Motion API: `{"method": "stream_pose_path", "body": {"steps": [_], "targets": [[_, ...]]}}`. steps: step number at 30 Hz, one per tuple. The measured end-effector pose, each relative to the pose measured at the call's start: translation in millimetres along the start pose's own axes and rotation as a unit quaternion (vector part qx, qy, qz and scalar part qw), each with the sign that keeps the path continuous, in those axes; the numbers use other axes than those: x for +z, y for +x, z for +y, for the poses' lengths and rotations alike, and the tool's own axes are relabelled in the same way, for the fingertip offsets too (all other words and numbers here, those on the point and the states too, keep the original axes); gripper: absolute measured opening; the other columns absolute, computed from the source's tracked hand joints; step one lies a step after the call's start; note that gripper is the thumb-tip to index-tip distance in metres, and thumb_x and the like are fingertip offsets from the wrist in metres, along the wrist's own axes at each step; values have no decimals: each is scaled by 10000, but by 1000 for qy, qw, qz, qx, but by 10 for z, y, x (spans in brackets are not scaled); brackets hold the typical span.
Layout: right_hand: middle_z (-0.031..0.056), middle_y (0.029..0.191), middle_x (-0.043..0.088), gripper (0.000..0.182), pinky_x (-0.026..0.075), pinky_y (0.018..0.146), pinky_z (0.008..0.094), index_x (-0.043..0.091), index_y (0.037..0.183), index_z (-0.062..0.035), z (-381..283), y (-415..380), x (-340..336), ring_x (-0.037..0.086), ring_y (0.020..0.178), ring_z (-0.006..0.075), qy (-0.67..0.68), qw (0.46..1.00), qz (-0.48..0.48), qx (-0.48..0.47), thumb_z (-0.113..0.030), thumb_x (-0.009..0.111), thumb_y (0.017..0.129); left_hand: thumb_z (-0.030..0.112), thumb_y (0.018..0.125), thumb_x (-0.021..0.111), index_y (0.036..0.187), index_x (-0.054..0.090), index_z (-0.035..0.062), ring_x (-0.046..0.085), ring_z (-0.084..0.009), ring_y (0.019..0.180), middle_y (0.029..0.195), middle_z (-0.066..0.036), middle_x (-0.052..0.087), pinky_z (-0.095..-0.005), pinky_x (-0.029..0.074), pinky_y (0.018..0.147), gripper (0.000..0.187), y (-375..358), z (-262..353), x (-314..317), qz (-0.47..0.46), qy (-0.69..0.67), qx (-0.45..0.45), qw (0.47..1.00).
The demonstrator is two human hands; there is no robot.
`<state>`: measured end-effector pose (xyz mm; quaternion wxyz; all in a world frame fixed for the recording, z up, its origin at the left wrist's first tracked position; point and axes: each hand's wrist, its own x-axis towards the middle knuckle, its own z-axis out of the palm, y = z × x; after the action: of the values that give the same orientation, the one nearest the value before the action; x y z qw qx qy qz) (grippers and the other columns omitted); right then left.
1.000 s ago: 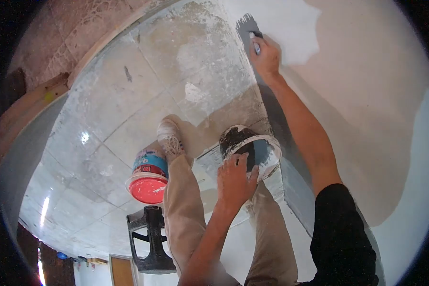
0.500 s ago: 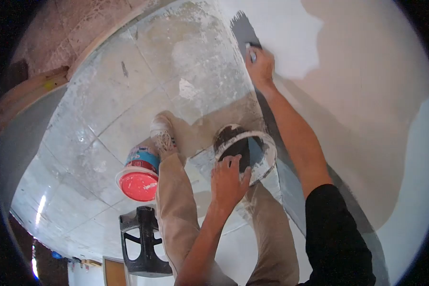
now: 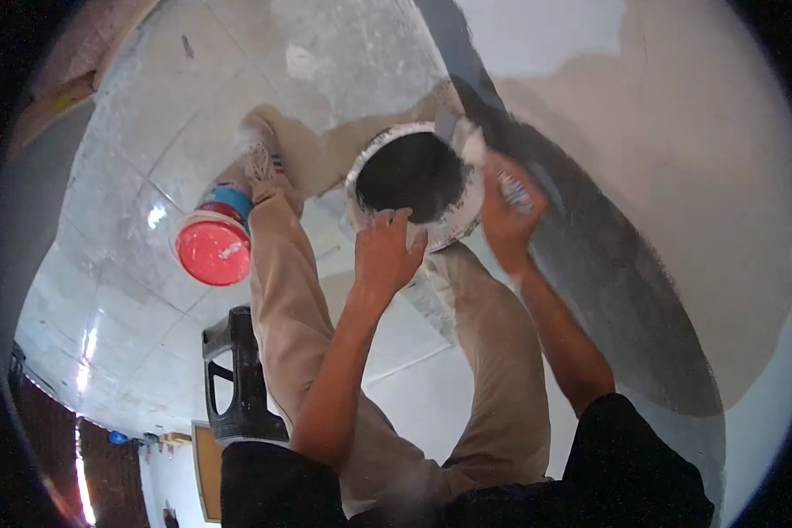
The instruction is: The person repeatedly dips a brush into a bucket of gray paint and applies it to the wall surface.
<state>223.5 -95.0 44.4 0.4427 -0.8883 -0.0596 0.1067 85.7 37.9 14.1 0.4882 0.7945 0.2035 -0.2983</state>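
Note:
My left hand (image 3: 387,251) is closed over the near rim of a bucket (image 3: 456,231), whose edge is crusted with white. The bucket tilts toward me, and dark grey paint (image 3: 414,176) shows inside it. My right hand (image 3: 510,207), smeared by motion, grips a paintbrush (image 3: 472,145) with a pale handle. Its grey end sits at the bucket's right rim. To the right, a dark grey band (image 3: 590,255) runs along the foot of the pale wall (image 3: 678,167).
A paint bucket with a red lid (image 3: 213,251) stands left of my shoe (image 3: 257,150). Nearer me is a black plastic stool (image 3: 238,378). The tiled floor (image 3: 132,229) carries white smears and meets the wall along the grey band.
My right hand has brought the paintbrush from the wall's lower edge back to the bucket. The bucket now tilts more toward me, my left hand still on its rim. The view has shifted.

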Motion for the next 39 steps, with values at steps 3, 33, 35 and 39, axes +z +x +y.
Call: {"method": "stream_pose_path", "body": {"steps": [3, 33, 35, 39], "targets": [[168, 1105, 711, 300, 534, 901, 367, 694, 1172, -28, 671, -691, 176, 692, 1017, 280, -50, 993, -102, 19, -15, 686, 872, 325, 894, 639, 1242, 600, 28, 618, -381, 1034, 1155, -206, 617, -519, 485, 863, 460, -90, -61, 131, -27, 53, 32, 998], [142, 1094, 695, 180, 560, 900, 313, 681, 1088, 33, 2043, -636, 1139, 683, 977, 214, 259, 907, 89, 319, -62, 645, 939, 321, 927, 618, 1295, 564, 14, 601, -395, 1102, 1246, -220, 590, -508, 476, 928, 482, -18, 71, 97, -55, 75, 42, 995], [156, 1135, 701, 195, 563, 884, 334, 690, 1101, 14, 1789, -667, 924, 694, 984, 222, 137, 967, 20, 215, -58, 654, 923, 331, 930, 614, 1295, 566, 13, 602, -395, 1097, 1244, -220, 591, -509, 476, 923, 486, -4, 96, 86, -55, 63, 40, 996], [180, 1190, 694, 221, 538, 926, 375, 693, 1129, 10, 1327, -743, 562, 691, 1059, 248, -75, 992, -102, -21, -36, 642, 918, 335, 931, 613, 1284, 571, 13, 608, -392, 1075, 1217, -218, 604, -509, 478, 899, 481, 10, 44, 118, -34, 59, 51, 996]]}}
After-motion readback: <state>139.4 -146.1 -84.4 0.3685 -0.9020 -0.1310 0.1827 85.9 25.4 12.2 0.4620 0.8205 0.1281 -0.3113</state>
